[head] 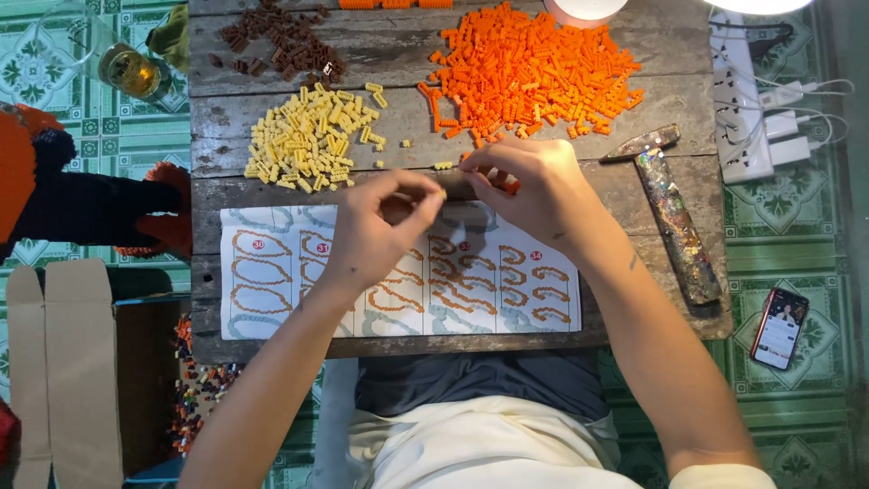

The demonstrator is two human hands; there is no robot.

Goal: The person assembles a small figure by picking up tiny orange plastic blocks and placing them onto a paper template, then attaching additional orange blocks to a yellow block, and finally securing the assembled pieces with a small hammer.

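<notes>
Two hands meet over a weathered wooden plank counter [208, 195] and a white printed instruction sheet [272, 272]; left hand [376, 231] pinches a small yellow plastic brick [442, 193], right hand [534, 190] grips a small orange plastic brick piece [511, 187].

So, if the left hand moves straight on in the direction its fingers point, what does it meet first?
Probably the right hand: the left hand points right and slightly up, with fingertips nearly touching it over the wooden board. Depth is unclear.
</notes>
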